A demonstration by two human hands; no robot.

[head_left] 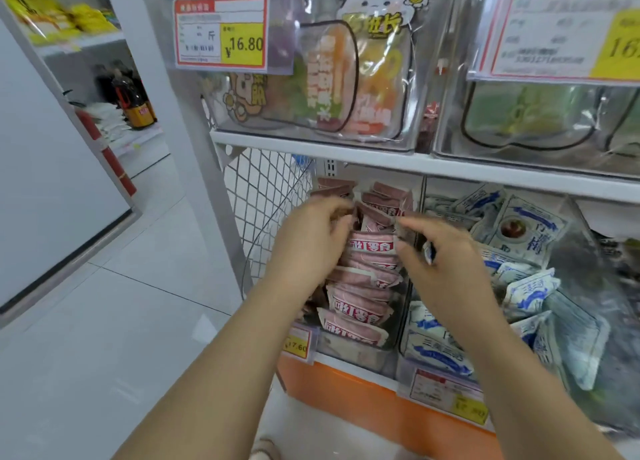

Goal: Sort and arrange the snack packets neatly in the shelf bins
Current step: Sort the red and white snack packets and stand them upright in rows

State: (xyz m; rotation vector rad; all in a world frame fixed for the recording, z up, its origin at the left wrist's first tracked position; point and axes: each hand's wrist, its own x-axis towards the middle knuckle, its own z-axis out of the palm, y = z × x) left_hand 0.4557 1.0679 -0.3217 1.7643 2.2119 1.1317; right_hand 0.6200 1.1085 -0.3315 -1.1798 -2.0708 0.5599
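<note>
**Shelf**: white boards carrying clear-fronted bins on two levels.

**Upper bins**: large pouches stand upright behind the clear fronts, probably so the printed faces can be read. The print is too blurred to read.

**Blue-and-white packets**: lower level, right compartment. They lie heaped at mixed angles and appear unsorted.

**Pink packets**: lower level, left compartment, filed on edge in a front-to-back row with the labels facing forward. The row is even at the front and looser at the back, where the work is under way.

**Left hand**: curled onto packets at the left of the row, apparently to brace it.

**Right hand**: pinches a packet edge at the right of the row, probably to square it. A small blue-and-white item shows beneath the palm, and whether it is held is unclear.

**Price tags**: clipped to the bin fronts.
</note>
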